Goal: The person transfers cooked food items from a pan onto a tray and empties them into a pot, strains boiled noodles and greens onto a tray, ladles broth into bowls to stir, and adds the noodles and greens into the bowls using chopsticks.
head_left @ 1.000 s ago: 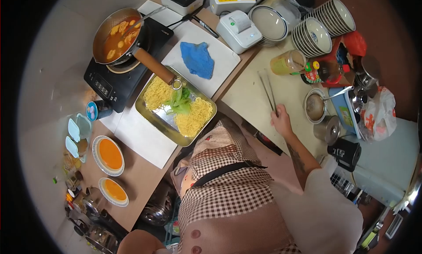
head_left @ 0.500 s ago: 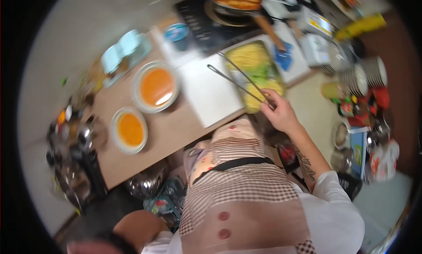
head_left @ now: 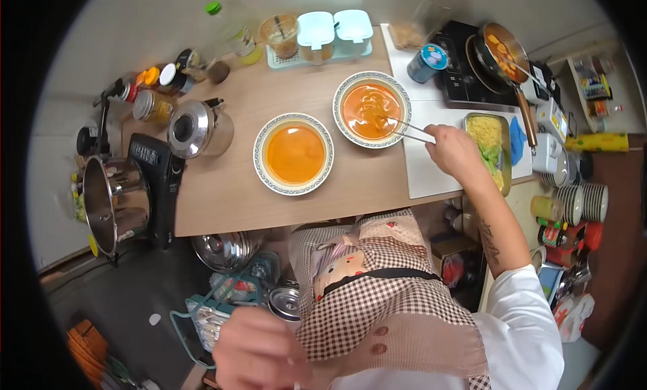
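Note:
My right hand (head_left: pixel 453 151) is closed round a pair of thin metal tongs (head_left: pixel 416 132). The tongs' tips dip into the orange soup of a patterned bowl (head_left: pixel 340 124). To its left, a second patterned bowl (head_left: pixel 259 162) holds smooth orange soup. Just right of my hand lies a metal tray (head_left: pixel 507 162) with yellow noodles (head_left: pixel 485 132) and green leaves (head_left: pixel 492 155). My left hand (head_left: pixel 259 349) hangs low in front of the apron, away from the table, its fingers smeared by motion.
A pan (head_left: pixel 486 56) with food sits on a black induction hob (head_left: pixel 458 80) at back right. A blue tub (head_left: pixel 427 63) stands beside it. At left are a lidded metal pot (head_left: pixel 216 130) and several jars. Pale-blue lidded containers (head_left: pixel 315 33) line the back. Stacked plates (head_left: pixel 593 202) stand right.
The view has turned, showing more of the table's left side. My right hand has carried the tongs from over the noodle tray into the right soup bowl. My left hand has come further into view.

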The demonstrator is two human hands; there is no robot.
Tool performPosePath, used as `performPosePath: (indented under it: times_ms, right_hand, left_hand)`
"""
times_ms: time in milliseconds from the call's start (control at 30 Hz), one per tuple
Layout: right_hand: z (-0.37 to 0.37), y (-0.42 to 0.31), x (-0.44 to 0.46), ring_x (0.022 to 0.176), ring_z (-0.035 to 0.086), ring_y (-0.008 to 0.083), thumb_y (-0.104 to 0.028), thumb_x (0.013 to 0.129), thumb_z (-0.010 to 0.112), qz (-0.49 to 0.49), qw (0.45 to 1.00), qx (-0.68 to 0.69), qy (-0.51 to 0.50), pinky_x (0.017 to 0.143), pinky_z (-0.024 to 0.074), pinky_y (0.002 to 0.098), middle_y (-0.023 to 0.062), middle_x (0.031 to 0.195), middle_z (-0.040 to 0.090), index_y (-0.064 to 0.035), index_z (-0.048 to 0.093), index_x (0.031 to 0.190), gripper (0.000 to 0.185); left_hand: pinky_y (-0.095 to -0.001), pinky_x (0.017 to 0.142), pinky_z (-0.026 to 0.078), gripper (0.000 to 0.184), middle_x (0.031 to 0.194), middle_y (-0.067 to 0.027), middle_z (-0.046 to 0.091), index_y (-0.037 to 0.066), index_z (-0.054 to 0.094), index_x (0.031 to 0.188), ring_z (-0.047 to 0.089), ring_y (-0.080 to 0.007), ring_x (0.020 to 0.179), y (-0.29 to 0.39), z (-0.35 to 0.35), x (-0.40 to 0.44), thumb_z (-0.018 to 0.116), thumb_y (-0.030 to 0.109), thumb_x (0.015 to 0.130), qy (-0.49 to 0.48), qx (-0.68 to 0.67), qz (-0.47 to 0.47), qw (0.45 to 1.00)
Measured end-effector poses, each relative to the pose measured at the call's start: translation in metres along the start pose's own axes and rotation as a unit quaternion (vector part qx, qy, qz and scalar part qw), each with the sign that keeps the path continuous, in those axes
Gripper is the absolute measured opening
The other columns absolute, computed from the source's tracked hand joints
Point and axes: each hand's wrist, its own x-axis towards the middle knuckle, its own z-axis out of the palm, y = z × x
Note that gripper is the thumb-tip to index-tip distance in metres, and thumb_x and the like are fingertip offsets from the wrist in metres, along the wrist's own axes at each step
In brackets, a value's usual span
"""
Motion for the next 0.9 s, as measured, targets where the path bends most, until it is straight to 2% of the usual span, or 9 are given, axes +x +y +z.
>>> performPosePath:
  times_ms: [133, 233, 367, 533, 567, 600, 733, 800, 900]
  right_hand:
    - [0.008, -0.002, 0.005, 0.085, 0.065, 0.0356, -0.017, 0.084, 0.06, -0.011, 1.0, 0.003, 0.019, 0.075, 0.0521, 0.047, 0.0147, 0.091, 0.067, -0.0095, 0.064, 0.106, 0.023]
    - [-0.005, 0.008, -0.01, 0.088, 0.065, 0.0339, -0.015, 0.083, 0.059, 0.028, 0.998, -0.005, -0.054, 0.077, 0.0521, 0.0456, 0.0157, 0.093, 0.067, -0.0094, 0.065, 0.11, 0.028]
    - [0.027, 0.023, 0.013, 0.094, 0.065, 0.0318, -0.015, 0.085, 0.055, -0.028, 0.998, 0.037, 0.031, 0.081, 0.0514, 0.0444, 0.0146, 0.1, 0.067, -0.0088, 0.065, 0.112, 0.029]
    - [0.017, 0.021, -0.007, 0.084, 0.068, 0.0306, -0.015, 0.082, 0.053, -0.007, 0.996, 0.092, -0.01, 0.072, 0.0534, 0.0442, 0.0144, 0.088, 0.07, -0.0063, 0.071, 0.081, 0.02]
    - [0.02, 0.019, -0.001, 0.085, 0.068, 0.0293, -0.012, 0.079, 0.056, -0.057, 0.994, 0.092, 0.005, 0.071, 0.0544, 0.0431, 0.0143, 0.089, 0.07, -0.005, 0.071, 0.081, 0.017]
    - [0.041, 0.017, 0.015, 0.084, 0.069, 0.0285, -0.011, 0.077, 0.058, -0.031, 0.992, 0.117, 0.021, 0.069, 0.0552, 0.0414, 0.0132, 0.087, 0.069, -0.0052, 0.071, 0.081, 0.014]
    - [0.027, 0.01, -0.001, 0.091, 0.068, 0.0231, -0.01, 0.078, 0.06, 0.044, 0.992, 0.12, 0.008, 0.067, 0.0556, 0.0367, 0.0088, 0.092, 0.071, -0.0091, 0.074, 0.087, 0.016]
    - [0.033, 0.015, 0.007, 0.082, 0.068, 0.0251, -0.012, 0.079, 0.059, -0.109, 0.982, 0.148, -0.037, 0.064, 0.0558, 0.0385, 0.0125, 0.089, 0.068, -0.0049, 0.072, 0.084, 0.015]
    - [0.041, 0.019, 0.022, 0.092, 0.068, 0.0213, -0.01, 0.078, 0.064, -0.102, 0.985, 0.13, -0.046, 0.067, 0.0564, 0.0362, 0.005, 0.095, 0.072, -0.0113, 0.075, 0.09, 0.016]
  left_hand:
    - [-0.024, 0.038, 0.036, 0.027, 0.055, -0.0031, 0.055, -0.001, 0.071, 0.091, 0.05, -0.0135, 0.041, -0.028, 0.01, -0.023, 0.073, 0.014, 0.069, 0.011, 0.08, -0.175, 0.981]
    - [-0.0251, 0.04, 0.038, 0.029, 0.055, -0.0027, 0.056, -0.002, 0.071, 0.094, 0.053, -0.0145, 0.044, -0.033, 0.012, -0.048, 0.072, 0.015, 0.07, 0.072, 0.088, -0.283, 0.952]
    - [-0.0257, 0.045, 0.039, 0.032, 0.055, -0.0019, 0.056, -0.001, 0.07, 0.096, 0.052, -0.0147, 0.045, -0.058, 0.028, -0.026, 0.073, 0.016, 0.069, 0.016, 0.097, -0.34, 0.935]
    - [-0.0246, 0.044, 0.032, 0.03, 0.051, -0.0014, 0.05, 0.0, 0.07, 0.092, 0.046, -0.0129, 0.043, -0.082, 0.058, -0.002, 0.074, 0.021, 0.071, 0.07, 0.13, -0.35, 0.925]
    - [-0.025, 0.043, 0.032, 0.027, 0.05, -0.0019, 0.05, 0.0, 0.07, 0.087, 0.046, -0.0128, 0.043, -0.089, 0.07, 0.014, 0.074, 0.023, 0.073, 0.081, 0.146, -0.334, 0.927]
    - [-0.0226, 0.051, 0.038, 0.024, 0.067, -0.005, 0.051, -0.002, 0.063, 0.091, 0.05, -0.0138, 0.054, -0.093, 0.07, 0.034, 0.071, 0.017, 0.079, -0.017, 0.163, -0.293, 0.942]
    - [-0.0227, 0.049, 0.036, 0.022, 0.063, -0.0038, 0.05, 0.001, 0.063, 0.087, 0.05, -0.0152, 0.052, -0.108, 0.117, 0.118, 0.071, 0.021, 0.08, -0.107, 0.234, -0.058, 0.965]
    - [-0.023, 0.049, 0.036, 0.023, 0.062, -0.0041, 0.05, 0.001, 0.063, 0.087, 0.049, -0.0153, 0.052, -0.122, 0.149, 0.145, 0.07, 0.021, 0.08, -0.123, 0.2, -0.018, 0.972]
    - [-0.0234, 0.049, 0.036, 0.024, 0.062, -0.0045, 0.05, 0.0, 0.062, 0.088, 0.049, -0.0155, 0.052, -0.144, 0.196, 0.165, 0.069, 0.021, 0.081, -0.139, 0.158, -0.013, 0.978]
